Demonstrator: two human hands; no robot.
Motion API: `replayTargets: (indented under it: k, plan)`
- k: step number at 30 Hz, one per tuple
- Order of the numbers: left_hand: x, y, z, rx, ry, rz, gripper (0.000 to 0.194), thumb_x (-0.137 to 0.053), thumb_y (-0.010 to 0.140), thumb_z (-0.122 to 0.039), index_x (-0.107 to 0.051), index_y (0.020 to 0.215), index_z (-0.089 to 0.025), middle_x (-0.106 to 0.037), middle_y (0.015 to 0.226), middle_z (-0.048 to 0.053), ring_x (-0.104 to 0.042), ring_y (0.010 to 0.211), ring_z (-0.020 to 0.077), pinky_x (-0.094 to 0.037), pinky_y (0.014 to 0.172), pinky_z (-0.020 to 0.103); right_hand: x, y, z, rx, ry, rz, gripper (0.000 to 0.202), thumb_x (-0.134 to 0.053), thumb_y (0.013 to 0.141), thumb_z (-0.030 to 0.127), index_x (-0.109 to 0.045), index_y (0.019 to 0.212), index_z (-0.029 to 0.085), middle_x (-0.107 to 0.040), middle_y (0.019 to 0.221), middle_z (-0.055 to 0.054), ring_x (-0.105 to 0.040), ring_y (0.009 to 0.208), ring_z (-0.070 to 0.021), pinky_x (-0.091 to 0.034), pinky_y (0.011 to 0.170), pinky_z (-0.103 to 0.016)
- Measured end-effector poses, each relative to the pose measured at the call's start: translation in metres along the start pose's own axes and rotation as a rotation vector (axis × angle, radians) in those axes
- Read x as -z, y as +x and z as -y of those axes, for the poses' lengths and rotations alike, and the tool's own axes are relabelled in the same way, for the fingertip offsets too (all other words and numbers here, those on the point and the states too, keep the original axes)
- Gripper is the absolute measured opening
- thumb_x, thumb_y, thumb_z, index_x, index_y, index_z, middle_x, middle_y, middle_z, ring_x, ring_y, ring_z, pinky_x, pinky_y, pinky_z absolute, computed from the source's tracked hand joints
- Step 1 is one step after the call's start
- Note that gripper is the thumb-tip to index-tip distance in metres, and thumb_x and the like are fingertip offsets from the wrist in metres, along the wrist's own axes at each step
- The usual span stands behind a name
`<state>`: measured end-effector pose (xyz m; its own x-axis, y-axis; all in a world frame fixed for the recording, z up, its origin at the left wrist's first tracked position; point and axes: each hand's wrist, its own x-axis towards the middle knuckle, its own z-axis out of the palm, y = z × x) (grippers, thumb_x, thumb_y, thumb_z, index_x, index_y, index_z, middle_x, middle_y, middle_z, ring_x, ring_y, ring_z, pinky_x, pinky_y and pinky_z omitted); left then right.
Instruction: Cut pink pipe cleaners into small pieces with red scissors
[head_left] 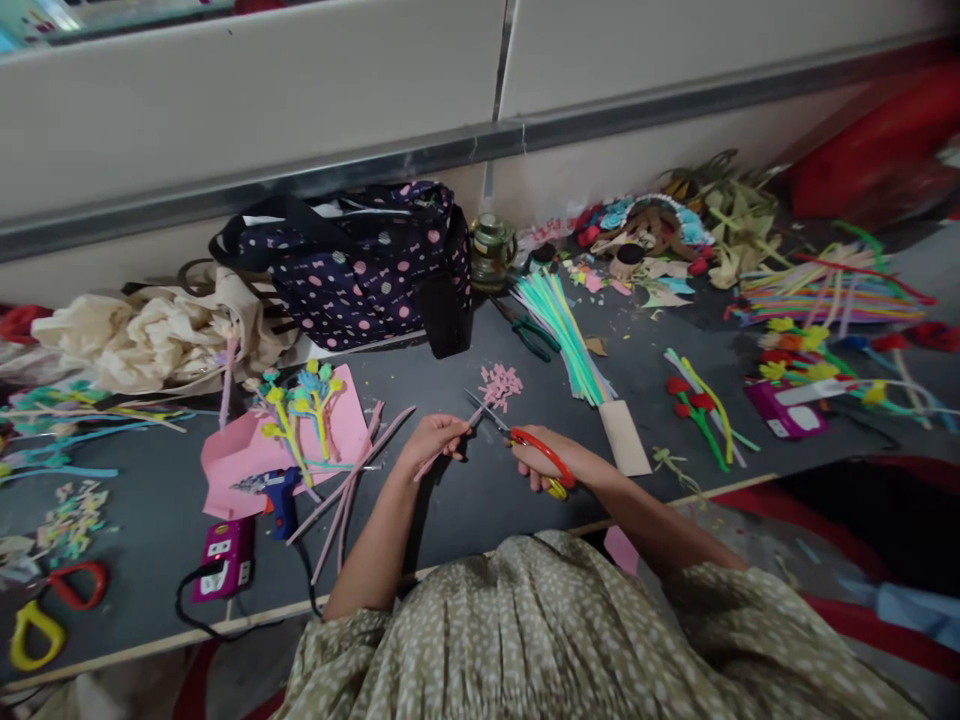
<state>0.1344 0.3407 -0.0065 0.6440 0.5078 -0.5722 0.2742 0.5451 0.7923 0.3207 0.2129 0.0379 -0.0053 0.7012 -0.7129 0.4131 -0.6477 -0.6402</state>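
Observation:
My left hand point(437, 442) is closed round a pink pipe cleaner point(429, 466), whose tip sticks out toward the scissors. In my right hand point(546, 458) are scissors point(541, 452) with red and yellow handles, their blades spread apart at the pipe cleaner's tip. Just beyond the blades lies a small heap of short pink cut pieces point(501, 382). Several longer pink pipe cleaners point(352, 488) lie crossed on the dark table to the left of my left hand.
A blue glue gun point(281, 500) rests by pink paper point(217, 462) and a purple power strip point(225, 560). Green pipe cleaners point(562, 325) and pliers point(531, 328) lie ahead to the right. A patterned bag point(360, 270) stands at the back. Another pair of scissors point(79, 585) lies far left.

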Motion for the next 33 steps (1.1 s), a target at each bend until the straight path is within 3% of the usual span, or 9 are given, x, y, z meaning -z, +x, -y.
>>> replayTargets:
  k: [6, 12, 15, 20, 25, 33]
  plan:
    - [0.003, -0.002, 0.002, -0.008, -0.004, -0.006, 0.039, -0.075, 0.067, -0.045, -0.068, 0.080, -0.009, -0.046, 0.043, -0.007, -0.040, 0.036, 0.0041, -0.050, 0.048, 0.022, 0.000, 0.005, -0.006, 0.043, 0.029, -0.011, 0.019, -0.045, 0.090, 0.031, -0.055, 0.095, 0.016, -0.064, 0.068, -0.001, -0.057, 0.038, -0.0080, -0.040, 0.035, -0.014]
    - [0.014, -0.015, 0.009, 0.016, 0.015, -0.039, 0.036, -0.074, 0.069, -0.045, -0.066, 0.079, -0.011, -0.055, 0.048, -0.004, -0.049, 0.040, 0.0059, -0.041, 0.045, 0.017, -0.003, 0.011, -0.013, 0.027, 0.026, 0.025, 0.023, -0.044, 0.091, 0.030, -0.052, 0.107, 0.016, -0.061, 0.065, 0.001, -0.060, 0.039, -0.0102, -0.038, 0.035, -0.014]
    - [0.019, -0.017, 0.012, 0.019, 0.019, -0.007, 0.035, -0.073, 0.069, -0.044, -0.067, 0.079, -0.012, -0.058, 0.049, -0.002, -0.052, 0.042, 0.0068, -0.037, 0.044, 0.016, -0.007, 0.013, -0.011, 0.036, -0.037, -0.011, 0.022, -0.042, 0.091, 0.030, -0.053, 0.107, 0.018, -0.061, 0.061, 0.001, -0.058, 0.037, -0.0114, -0.037, 0.035, -0.016]
    - [0.020, -0.015, 0.014, -0.009, 0.044, -0.011, 0.034, -0.073, 0.070, -0.044, -0.066, 0.077, -0.011, -0.058, 0.049, -0.002, -0.052, 0.042, 0.0070, -0.034, 0.043, 0.016, -0.006, 0.006, 0.003, 0.078, -0.191, -0.108, 0.019, -0.042, 0.093, 0.031, -0.054, 0.090, 0.017, -0.060, 0.061, 0.000, -0.055, 0.035, -0.0088, -0.037, 0.041, -0.017]
    - [0.024, -0.017, 0.016, -0.023, 0.040, -0.002, 0.036, -0.073, 0.070, -0.045, -0.066, 0.079, -0.011, -0.059, 0.050, -0.001, -0.055, 0.044, 0.0077, -0.033, 0.042, 0.016, -0.005, -0.001, 0.012, 0.051, -0.186, -0.097, 0.020, -0.045, 0.093, 0.034, -0.054, 0.087, 0.017, -0.058, 0.057, 0.001, -0.056, 0.039, -0.0099, -0.037, 0.042, -0.017]
    - [0.021, -0.020, 0.011, -0.056, -0.049, -0.036, 0.041, -0.078, 0.065, -0.045, -0.065, 0.078, -0.009, -0.058, 0.048, -0.002, -0.051, 0.040, 0.0071, -0.040, 0.044, 0.017, -0.013, 0.007, -0.010, 0.072, -0.044, -0.151, 0.021, -0.050, 0.090, 0.036, -0.055, 0.090, 0.016, -0.058, 0.058, 0.002, -0.056, 0.044, -0.0102, -0.036, 0.042, -0.016]
